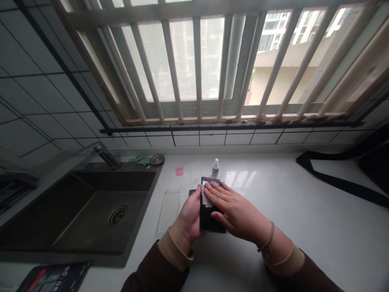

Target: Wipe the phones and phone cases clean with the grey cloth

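My left hand (pixel 190 213) is closed around the left side of a black smartphone (pixel 211 221), held above the counter. A small light-grey cloth (pixel 206 198) lies on the phone's upper screen. My right hand (pixel 226 200) presses the cloth against the glass with its fingers laid together, the thumb lower on the screen. Beyond the phone stands a small white bottle (pixel 215 168) with a coloured label. A clear phone case (pixel 169 211) rests flat left of my left hand. Part of another dark object (pixel 191 192) shows behind the phone; its kind is hidden.
A dark sink (pixel 142 202) with a faucet (pixel 106 156) is at left. A pink sticky note (pixel 179 171), a green rag (pixel 140 159) and a metal drain strainer (pixel 157 159) lie near it. A black strap (pixel 334 178) lies right; a black package (pixel 54 278) sits front left.
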`<action>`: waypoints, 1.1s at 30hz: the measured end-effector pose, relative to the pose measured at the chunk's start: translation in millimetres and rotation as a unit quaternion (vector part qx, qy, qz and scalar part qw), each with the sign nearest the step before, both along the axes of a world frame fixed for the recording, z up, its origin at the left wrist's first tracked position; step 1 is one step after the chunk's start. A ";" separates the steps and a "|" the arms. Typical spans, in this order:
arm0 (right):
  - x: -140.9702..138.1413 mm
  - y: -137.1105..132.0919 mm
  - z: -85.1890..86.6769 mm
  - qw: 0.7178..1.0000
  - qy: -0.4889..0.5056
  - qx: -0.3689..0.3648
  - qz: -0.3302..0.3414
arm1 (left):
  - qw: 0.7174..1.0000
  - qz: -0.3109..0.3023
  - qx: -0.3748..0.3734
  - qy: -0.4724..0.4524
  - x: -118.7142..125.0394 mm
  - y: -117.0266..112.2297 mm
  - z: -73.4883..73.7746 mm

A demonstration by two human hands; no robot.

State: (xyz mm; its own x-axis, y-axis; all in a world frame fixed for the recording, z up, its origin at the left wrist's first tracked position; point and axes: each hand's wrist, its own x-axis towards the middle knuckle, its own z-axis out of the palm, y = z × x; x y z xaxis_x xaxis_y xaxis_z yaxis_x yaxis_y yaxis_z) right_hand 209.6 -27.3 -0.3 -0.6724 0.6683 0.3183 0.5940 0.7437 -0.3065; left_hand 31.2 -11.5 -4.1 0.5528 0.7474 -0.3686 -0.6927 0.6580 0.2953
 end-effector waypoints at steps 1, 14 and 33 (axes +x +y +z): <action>-1.3 -2.1 1.7 1.000 0.003 0.000 0.007 | 1.000 -0.002 0.000 0.001 -2.1 0.9 1.1; -25.7 -20.0 0.7 0.988 0.071 0.106 0.082 | 0.997 0.067 -0.015 0.023 -23.0 7.5 11.8; -22.2 -26.5 0.0 0.955 0.269 0.086 0.089 | 0.997 0.074 0.011 0.031 -16.7 7.1 14.3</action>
State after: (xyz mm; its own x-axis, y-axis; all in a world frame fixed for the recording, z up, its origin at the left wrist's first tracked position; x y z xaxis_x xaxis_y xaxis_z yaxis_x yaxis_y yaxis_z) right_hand 187.4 -53.8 -0.3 -0.4782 0.4651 0.7450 0.2443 0.8852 -0.3958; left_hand 14.4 -4.4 10.2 0.4130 0.8270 -0.3815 -0.7618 0.5433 0.3529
